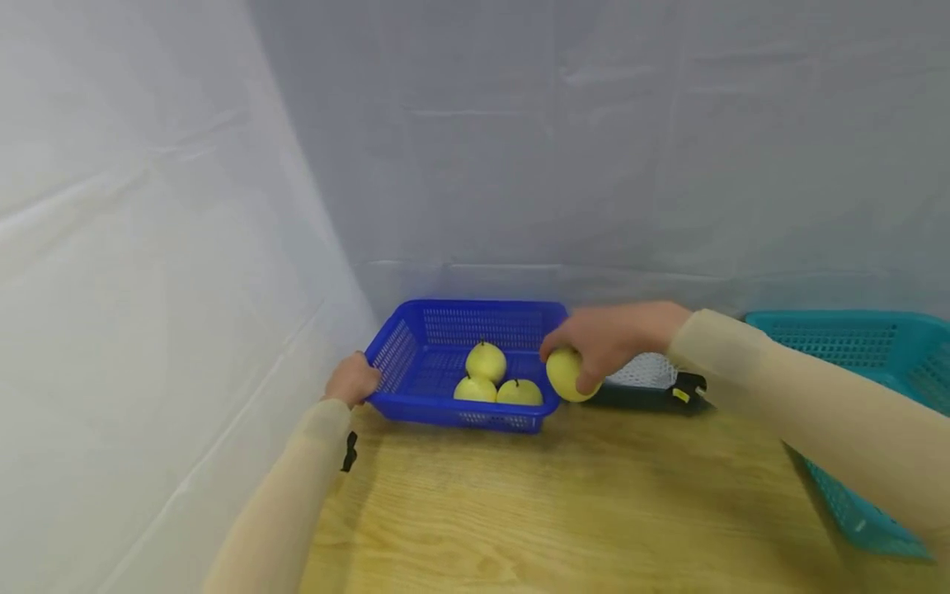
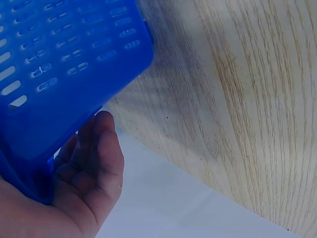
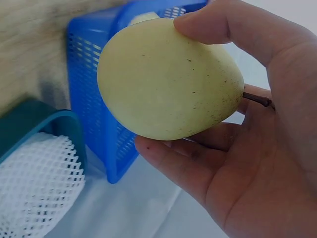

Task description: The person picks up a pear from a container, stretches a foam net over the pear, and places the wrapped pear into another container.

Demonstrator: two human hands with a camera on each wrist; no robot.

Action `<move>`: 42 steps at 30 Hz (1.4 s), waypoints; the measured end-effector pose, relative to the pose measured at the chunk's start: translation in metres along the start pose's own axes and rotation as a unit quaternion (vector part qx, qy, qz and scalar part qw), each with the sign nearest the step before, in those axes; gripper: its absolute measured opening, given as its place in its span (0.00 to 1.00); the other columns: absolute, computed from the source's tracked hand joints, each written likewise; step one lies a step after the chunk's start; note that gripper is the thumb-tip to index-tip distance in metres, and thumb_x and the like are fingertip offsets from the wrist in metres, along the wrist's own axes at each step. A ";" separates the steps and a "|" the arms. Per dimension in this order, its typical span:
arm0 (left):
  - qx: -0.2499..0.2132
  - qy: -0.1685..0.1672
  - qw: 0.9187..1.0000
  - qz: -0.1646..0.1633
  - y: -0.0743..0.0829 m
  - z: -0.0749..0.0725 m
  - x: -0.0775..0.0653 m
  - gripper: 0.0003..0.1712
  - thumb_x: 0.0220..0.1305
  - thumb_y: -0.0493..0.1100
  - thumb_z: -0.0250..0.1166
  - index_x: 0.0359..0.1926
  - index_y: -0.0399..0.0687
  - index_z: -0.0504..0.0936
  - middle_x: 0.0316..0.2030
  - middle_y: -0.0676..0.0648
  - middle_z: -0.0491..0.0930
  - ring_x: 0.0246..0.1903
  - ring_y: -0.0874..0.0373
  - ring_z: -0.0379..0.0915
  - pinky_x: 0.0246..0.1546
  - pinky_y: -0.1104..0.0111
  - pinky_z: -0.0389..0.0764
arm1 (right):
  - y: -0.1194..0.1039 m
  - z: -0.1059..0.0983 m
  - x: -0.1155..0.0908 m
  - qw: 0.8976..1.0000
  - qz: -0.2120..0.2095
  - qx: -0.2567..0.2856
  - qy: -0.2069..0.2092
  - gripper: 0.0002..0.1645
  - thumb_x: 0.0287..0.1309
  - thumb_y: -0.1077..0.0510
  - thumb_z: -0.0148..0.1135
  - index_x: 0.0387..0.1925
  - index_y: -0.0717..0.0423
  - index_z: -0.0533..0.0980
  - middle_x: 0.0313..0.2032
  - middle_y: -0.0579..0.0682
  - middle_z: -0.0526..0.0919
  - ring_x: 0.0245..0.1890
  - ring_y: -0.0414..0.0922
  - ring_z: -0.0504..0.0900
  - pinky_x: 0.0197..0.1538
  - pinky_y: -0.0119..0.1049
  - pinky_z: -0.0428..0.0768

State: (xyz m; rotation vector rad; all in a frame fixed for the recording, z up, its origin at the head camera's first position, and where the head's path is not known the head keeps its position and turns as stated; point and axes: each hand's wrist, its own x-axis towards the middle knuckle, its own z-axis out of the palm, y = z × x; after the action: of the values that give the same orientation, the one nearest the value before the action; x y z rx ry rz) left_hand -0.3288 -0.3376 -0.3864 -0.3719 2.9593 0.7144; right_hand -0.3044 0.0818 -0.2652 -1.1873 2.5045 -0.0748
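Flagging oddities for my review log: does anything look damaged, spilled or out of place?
Dark specks dot the pear in the right grip, mostly toward its stem, odd against its pale yellow; possibly natural. Nothing else stands out.

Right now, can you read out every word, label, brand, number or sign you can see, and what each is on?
There is no text I can read in any view.
Yellow patch on the black object by the right sleeve: too small and blurred to tell if it bears print.
Blue basket, teal basket, held pear: no lettering I can make out.
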 end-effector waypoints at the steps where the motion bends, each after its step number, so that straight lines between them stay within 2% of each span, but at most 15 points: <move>1: 0.000 0.001 1.000 0.001 0.000 0.000 0.000 0.16 0.68 0.39 0.50 0.50 0.30 0.72 0.32 0.40 0.78 0.24 0.54 0.75 0.21 0.68 0.77 | 0.000 0.002 -0.004 1.000 -0.001 0.001 0.000 0.36 0.50 0.54 0.68 0.64 0.39 0.73 0.48 0.43 0.78 0.40 0.44 0.76 0.38 0.38 0.78; 7: -0.003 0.000 1.000 -0.002 -0.002 -0.003 0.000 0.13 0.67 0.38 0.50 0.46 0.31 0.72 0.30 0.41 0.77 0.21 0.55 0.73 0.19 0.68 0.76 | -0.001 0.019 -0.025 1.000 0.007 0.014 -0.013 0.36 0.52 0.56 0.67 0.66 0.38 0.72 0.50 0.42 0.76 0.42 0.44 0.74 0.40 0.43 0.75; 13: -0.007 0.000 1.000 -0.001 -0.003 -0.005 0.002 0.12 0.66 0.38 0.50 0.44 0.33 0.73 0.28 0.43 0.77 0.21 0.56 0.72 0.19 0.68 0.75 | -0.001 0.035 -0.041 1.000 -0.003 0.008 0.000 0.37 0.50 0.55 0.70 0.64 0.40 0.74 0.52 0.41 0.78 0.45 0.42 0.75 0.43 0.42 0.76; 19: -0.008 -0.006 1.000 0.002 -0.001 -0.007 0.000 0.12 0.66 0.38 0.50 0.44 0.33 0.73 0.28 0.43 0.77 0.20 0.56 0.72 0.18 0.69 0.74 | 0.003 0.053 -0.053 0.999 0.021 0.036 -0.005 0.39 0.48 0.54 0.71 0.65 0.39 0.73 0.52 0.40 0.78 0.44 0.41 0.75 0.43 0.42 0.77; 28: -0.003 -0.007 1.000 0.004 -0.004 -0.007 0.002 0.15 0.66 0.38 0.49 0.46 0.31 0.72 0.30 0.41 0.77 0.20 0.56 0.72 0.18 0.69 0.74 | 0.008 0.081 -0.058 0.999 0.028 0.045 -0.012 0.36 0.47 0.55 0.72 0.61 0.37 0.75 0.47 0.38 0.78 0.42 0.40 0.74 0.43 0.41 0.76; 34: -0.002 -0.007 1.000 -0.001 -0.003 -0.008 0.002 0.15 0.65 0.38 0.48 0.47 0.31 0.72 0.30 0.41 0.77 0.19 0.57 0.71 0.16 0.70 0.72 | 0.012 0.095 -0.058 0.998 0.027 0.058 -0.009 0.37 0.44 0.55 0.73 0.60 0.41 0.76 0.51 0.39 0.80 0.44 0.38 0.75 0.46 0.40 0.76; 42: -0.003 -0.008 1.000 0.003 -0.004 -0.008 0.002 0.13 0.63 0.38 0.49 0.44 0.33 0.72 0.28 0.42 0.77 0.19 0.56 0.71 0.18 0.68 0.73 | 0.018 0.112 -0.056 0.998 0.012 0.063 -0.009 0.38 0.41 0.57 0.72 0.60 0.46 0.77 0.54 0.42 0.80 0.43 0.39 0.75 0.44 0.37 0.76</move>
State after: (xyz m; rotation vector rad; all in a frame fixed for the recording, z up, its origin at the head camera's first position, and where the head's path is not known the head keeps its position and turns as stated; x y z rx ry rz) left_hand -0.3299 -0.3453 -0.3811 -0.3556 2.9453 0.7244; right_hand -0.2461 0.1479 -0.3556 -1.1016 2.4579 -0.2123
